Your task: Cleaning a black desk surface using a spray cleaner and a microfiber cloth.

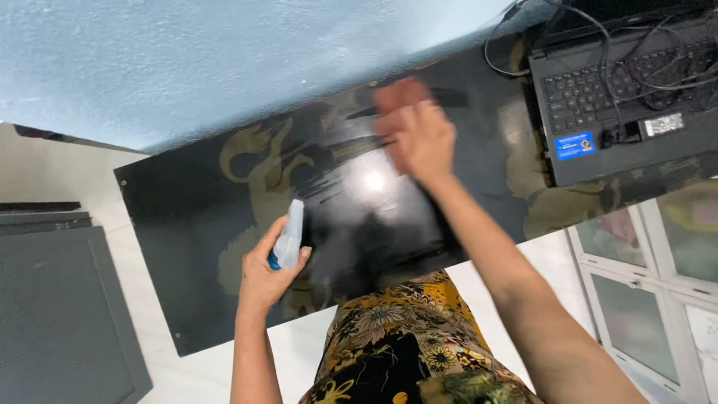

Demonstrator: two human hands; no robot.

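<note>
Our left hand (263, 275) grips the spray bottle (289, 233), our right hand (416, 133) lies flat on the shiny worktop (187, 202) — spray could drift onto the laptop (621, 112) beside it.

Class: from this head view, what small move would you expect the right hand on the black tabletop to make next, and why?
Probably another sweep toward the left hand: the right hand is blurred, flat on the glossy black tabletop, while the left hand holds a spray bottle upright.

Glossy black table (187, 217) (gold-patterned), laptop (621, 112) on it, cables (523, 45)
</note>
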